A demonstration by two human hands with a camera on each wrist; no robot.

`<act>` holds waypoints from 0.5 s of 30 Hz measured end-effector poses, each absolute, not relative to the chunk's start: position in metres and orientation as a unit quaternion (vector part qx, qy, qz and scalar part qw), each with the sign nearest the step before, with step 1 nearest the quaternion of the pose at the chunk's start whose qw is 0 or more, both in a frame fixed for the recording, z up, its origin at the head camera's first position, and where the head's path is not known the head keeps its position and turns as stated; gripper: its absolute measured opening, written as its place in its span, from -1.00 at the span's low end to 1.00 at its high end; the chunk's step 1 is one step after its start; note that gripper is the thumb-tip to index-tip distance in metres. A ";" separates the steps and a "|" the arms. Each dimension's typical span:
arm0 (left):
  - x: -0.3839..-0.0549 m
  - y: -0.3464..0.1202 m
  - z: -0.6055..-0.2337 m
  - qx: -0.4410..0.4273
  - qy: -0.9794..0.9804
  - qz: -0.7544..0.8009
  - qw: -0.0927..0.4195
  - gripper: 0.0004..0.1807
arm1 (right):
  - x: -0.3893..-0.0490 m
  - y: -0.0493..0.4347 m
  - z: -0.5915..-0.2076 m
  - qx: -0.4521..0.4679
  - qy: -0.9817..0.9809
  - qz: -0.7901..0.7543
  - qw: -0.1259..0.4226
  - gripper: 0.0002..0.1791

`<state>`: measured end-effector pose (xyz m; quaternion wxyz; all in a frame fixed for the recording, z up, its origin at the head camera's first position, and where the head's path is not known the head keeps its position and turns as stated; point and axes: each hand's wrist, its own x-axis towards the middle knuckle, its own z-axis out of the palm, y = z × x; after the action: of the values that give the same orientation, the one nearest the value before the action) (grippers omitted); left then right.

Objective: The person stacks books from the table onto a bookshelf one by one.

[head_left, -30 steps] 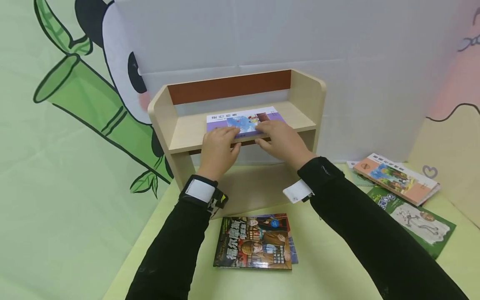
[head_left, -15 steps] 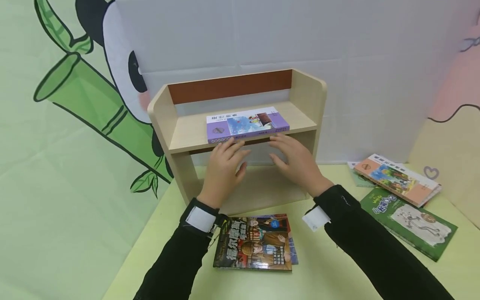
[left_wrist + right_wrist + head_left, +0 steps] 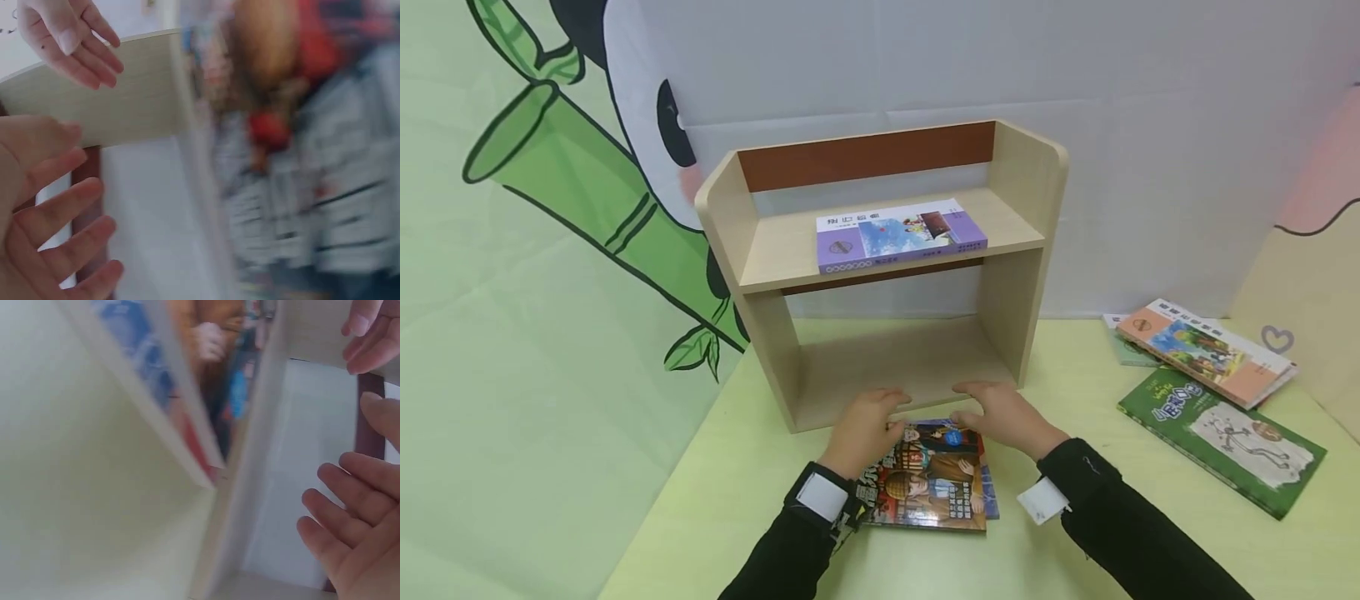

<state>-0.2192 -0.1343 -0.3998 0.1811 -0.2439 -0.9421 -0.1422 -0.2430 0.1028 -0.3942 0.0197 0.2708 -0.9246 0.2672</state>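
Observation:
A dark illustrated comic book (image 3: 932, 487) lies on the table in front of the bookshelf, over another book with a blue edge (image 3: 990, 493). My left hand (image 3: 867, 429) hovers at the comic's upper left corner, covering part of its cover. Near the upper right corner is my right hand (image 3: 1007, 417), fingers loosely extended. In the left wrist view the fingers of my left hand (image 3: 62, 212) are spread, holding nothing. The right wrist view shows my right hand (image 3: 356, 519) with relaxed, empty fingers. A purple and white book (image 3: 901, 236) lies flat on the upper shelf.
The two-tier wooden bookshelf (image 3: 1021, 308) stands at the back of the pale green table (image 3: 715, 508). On the right lie an orange and white book (image 3: 1206, 350), a green book (image 3: 1225, 442) and a partly covered pale green book (image 3: 1129, 354).
Both hands have let go of the purple book on the upper shelf and come down toward the comic book on the table. The view has tilted slightly downward.

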 end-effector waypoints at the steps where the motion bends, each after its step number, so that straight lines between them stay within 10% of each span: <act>1: -0.218 -0.135 -0.405 -0.242 -0.944 -0.145 0.169 -0.66 | -0.242 0.103 -0.400 0.271 -0.925 0.267 0.007 -0.44; 15: -0.214 -0.136 -0.433 -0.231 -0.966 -0.119 0.007 -0.20 | -0.232 0.087 -0.432 0.296 -0.920 0.246 -0.071 -0.13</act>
<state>-0.2143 -0.1361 -0.4334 0.0069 -0.2312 -0.9656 -0.1185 -0.2316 0.0871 -0.4318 -0.0712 0.2957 -0.9202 0.2464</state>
